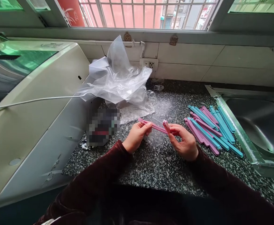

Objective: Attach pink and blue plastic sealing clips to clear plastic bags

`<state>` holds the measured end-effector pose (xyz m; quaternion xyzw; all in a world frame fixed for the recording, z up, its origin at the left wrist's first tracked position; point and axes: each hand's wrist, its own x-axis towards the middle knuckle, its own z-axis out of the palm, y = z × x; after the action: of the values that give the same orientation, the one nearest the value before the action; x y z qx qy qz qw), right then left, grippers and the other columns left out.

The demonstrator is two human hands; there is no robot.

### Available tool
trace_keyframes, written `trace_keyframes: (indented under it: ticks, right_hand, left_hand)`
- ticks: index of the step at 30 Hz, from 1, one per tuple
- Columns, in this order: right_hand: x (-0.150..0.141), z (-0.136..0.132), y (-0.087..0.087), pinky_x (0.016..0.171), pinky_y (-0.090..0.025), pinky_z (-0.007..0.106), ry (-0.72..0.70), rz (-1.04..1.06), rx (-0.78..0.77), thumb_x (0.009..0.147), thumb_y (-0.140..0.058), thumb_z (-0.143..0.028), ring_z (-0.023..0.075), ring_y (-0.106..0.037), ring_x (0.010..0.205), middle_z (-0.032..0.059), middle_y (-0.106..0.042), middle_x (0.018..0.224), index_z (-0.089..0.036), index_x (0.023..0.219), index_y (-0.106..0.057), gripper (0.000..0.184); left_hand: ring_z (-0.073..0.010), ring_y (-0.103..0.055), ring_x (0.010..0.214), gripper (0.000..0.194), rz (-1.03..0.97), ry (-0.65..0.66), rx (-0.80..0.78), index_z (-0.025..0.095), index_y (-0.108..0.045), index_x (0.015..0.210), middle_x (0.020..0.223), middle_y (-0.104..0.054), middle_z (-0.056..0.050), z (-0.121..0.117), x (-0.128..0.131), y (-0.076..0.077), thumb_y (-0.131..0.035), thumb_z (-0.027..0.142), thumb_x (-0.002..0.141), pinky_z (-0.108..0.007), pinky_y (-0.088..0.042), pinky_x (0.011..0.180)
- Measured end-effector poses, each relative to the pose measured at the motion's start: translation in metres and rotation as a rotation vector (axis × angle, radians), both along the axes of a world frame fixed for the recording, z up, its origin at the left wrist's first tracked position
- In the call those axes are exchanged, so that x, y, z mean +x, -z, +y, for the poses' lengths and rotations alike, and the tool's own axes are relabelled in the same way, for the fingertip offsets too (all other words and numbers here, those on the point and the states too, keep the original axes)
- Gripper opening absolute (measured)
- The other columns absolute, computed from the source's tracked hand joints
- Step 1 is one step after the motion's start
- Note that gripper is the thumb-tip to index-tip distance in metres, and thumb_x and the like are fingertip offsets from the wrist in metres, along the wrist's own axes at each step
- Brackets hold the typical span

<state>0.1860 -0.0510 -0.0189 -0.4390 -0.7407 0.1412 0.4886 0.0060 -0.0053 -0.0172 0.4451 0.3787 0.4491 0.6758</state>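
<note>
Pink clip (157, 127), slim, opened: one long arm running between the left fingers (147, 127) and right fingers (175, 130), the other raised at the right end. Clear plastic piece (156, 137), thin, showing above and below the long arm, over the worktop (148, 170)

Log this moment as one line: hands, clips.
left hand: holding pink clip | right hand: holding same clip | clip pile: beside sink

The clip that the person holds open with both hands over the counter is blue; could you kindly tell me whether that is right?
Not quite: the head view shows that the clip is pink, not blue. The left hand and the right hand do hold it open over the counter.
</note>
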Motion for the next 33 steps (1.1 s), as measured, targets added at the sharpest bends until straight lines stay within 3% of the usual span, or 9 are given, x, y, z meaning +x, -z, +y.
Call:
trace_keyframes:
  ticks: [7,12,20,28,33]
  right_hand:
    - [0.001,0.002,0.002,0.065,-0.056,0.025,0.060,-0.104,0.024,0.083,-0.052,-0.017,0.0135,-0.065,0.070,0.0053,-0.067,0.086,-0.019,0.099,-0.055,0.016]
    - [0.003,0.004,0.002,0.066,-0.055,0.026,0.051,-0.082,0.020,0.082,-0.053,-0.018,0.0144,-0.064,0.073,0.0050,-0.066,0.085,-0.019,0.096,-0.057,0.014]
    - [0.002,0.006,0.000,0.068,-0.055,0.028,0.018,-0.051,0.050,0.081,-0.054,-0.015,0.0151,-0.063,0.077,0.0058,-0.065,0.086,-0.020,0.095,-0.059,0.015]
    - [0.002,0.008,0.000,0.069,-0.055,0.029,0.025,-0.046,0.070,0.080,-0.057,-0.016,0.0160,-0.063,0.078,0.0059,-0.065,0.084,-0.019,0.092,-0.060,0.012]
    - [0.003,0.008,-0.001,0.069,-0.055,0.030,0.013,-0.022,0.052,0.080,-0.057,-0.016,0.0167,-0.063,0.078,0.0063,-0.065,0.083,-0.019,0.090,-0.062,0.012]
  left_hand:
    - [-0.0062,-0.036,0.048,0.033,0.076,-0.018,0.054,0.014,-0.050,0.059,0.052,-0.046,0.003,-0.002,0.002,0.001,-0.058,0.043,0.072,-0.022,-0.027,0.049]
    - [-0.0081,-0.040,0.050,0.036,0.151,-0.027,0.138,0.014,-0.053,0.060,0.055,-0.050,0.000,-0.003,0.002,0.000,-0.056,0.047,0.072,-0.023,-0.031,0.051]
    - [-0.0086,-0.036,0.050,0.043,0.220,0.014,0.238,0.014,-0.051,0.056,0.052,-0.042,0.001,-0.003,0.000,-0.003,-0.052,0.054,0.072,-0.024,-0.028,0.049]
    - [-0.0085,-0.035,0.051,0.043,0.237,0.034,0.237,0.013,-0.053,0.058,0.051,-0.042,0.002,-0.004,-0.001,-0.002,-0.054,0.054,0.071,-0.024,-0.028,0.050]
    - [-0.0069,-0.034,0.050,0.045,0.215,0.050,0.232,0.014,-0.049,0.053,0.051,-0.041,0.003,-0.005,-0.001,-0.009,-0.058,0.056,0.066,-0.023,-0.028,0.050]
